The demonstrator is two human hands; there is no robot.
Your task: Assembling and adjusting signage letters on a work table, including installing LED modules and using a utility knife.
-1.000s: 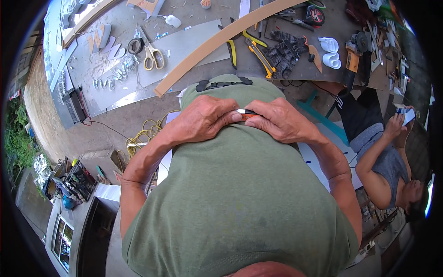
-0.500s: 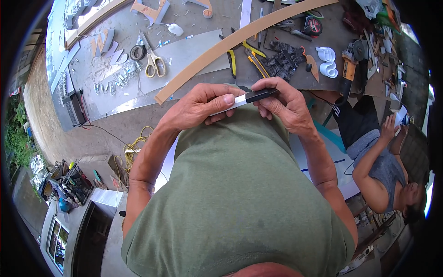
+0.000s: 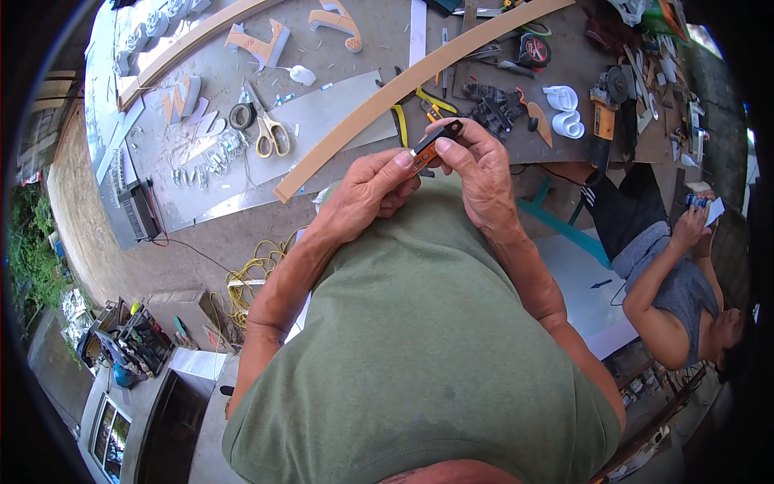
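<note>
Above the table's near edge, my left hand [image 3: 363,192] pinches the lower end of a slim black and orange stick-shaped tool [image 3: 424,156] between thumb and fingers. At its upper black end, my right hand [image 3: 482,173] grips it, thumb on top and fingers curled behind. The tool slants up to the right; its exact kind I cannot make out. Just beyond my hands lie yellow-and-black handled pliers [image 3: 400,125] and a dark knitted glove [image 3: 493,109]. A long curved tan strip [image 3: 347,133] crosses the table past my left hand.
Scissors [image 3: 272,135], a black tape roll [image 3: 241,115] and white-sided letter shapes [image 3: 258,44] lie on the table [image 3: 355,60]. An angle grinder [image 3: 605,113] sits at the right. Another person [image 3: 673,274] works there. Yellow cable [image 3: 256,270] coils on the floor at left.
The tool has turned in my fingers: its orange side now shows instead of white, and it slants more steeply. My hands have shifted slightly left. The other person's hands have risen a little.
</note>
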